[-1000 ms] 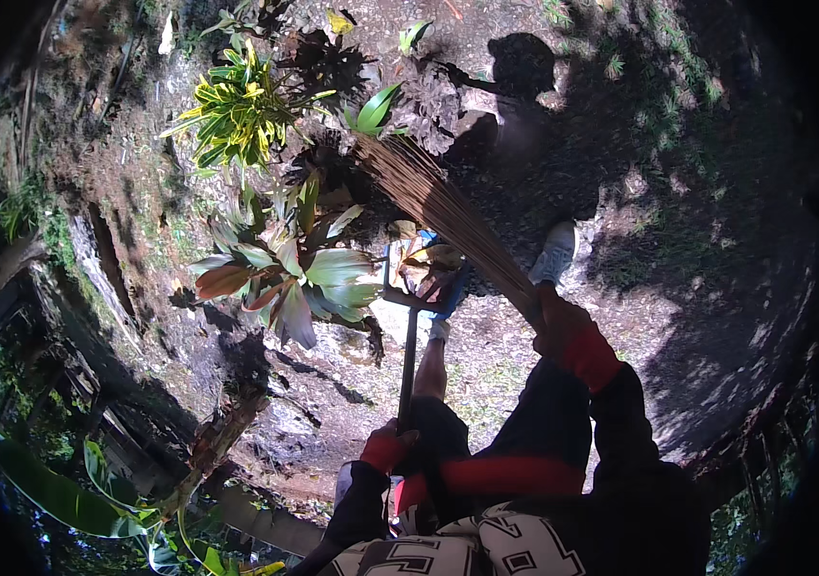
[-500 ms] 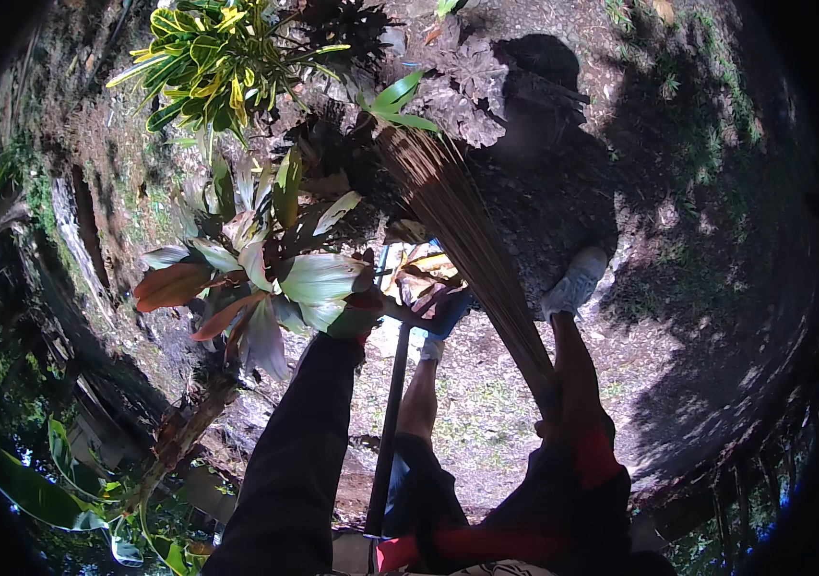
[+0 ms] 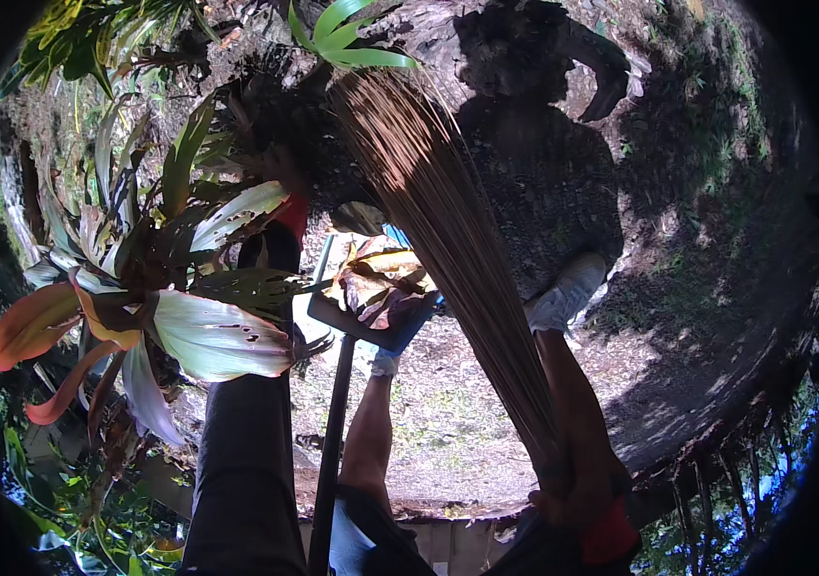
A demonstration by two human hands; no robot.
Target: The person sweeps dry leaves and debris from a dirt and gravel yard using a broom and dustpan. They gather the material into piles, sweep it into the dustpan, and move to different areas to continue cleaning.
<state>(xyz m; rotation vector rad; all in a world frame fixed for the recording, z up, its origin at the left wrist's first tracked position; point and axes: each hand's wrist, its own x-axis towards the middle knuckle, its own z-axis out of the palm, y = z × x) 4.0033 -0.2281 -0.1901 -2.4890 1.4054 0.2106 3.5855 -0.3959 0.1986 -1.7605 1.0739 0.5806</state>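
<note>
My right hand [image 3: 560, 497], at the lower right, grips the narrow bound end of a long brown stick broom [image 3: 467, 250]. The broom slants up and left, its bristles fanning out near a small green leafy plant [image 3: 342, 43]. My left arm [image 3: 246, 461] stretches forward in a dark sleeve, passing behind the leaves of a reddish-green broad-leaved plant [image 3: 222, 331]. Beyond its red cuff, my left hand [image 3: 280, 168] is low in deep shadow, its fingers hard to make out. Between the arms stands a blue dustpan [image 3: 414, 324] holding dry leaves [image 3: 380, 278]; its long dark handle [image 3: 334, 442] runs toward me.
A yellow-green leafy shrub [image 3: 73, 43] grows at the upper left. My two feet, one in a pale shoe [image 3: 568, 291], stand on sunlit gravelly ground [image 3: 448, 413]. My shadow [image 3: 544, 144] covers the ground ahead, and sparse grass [image 3: 688, 192] lies at the right.
My left hand has gone from beside the dustpan's handle to the shaded ground farther ahead. The view has shifted, and the broad-leaved plant appears larger and farther left. The broom stays in my right hand.
</note>
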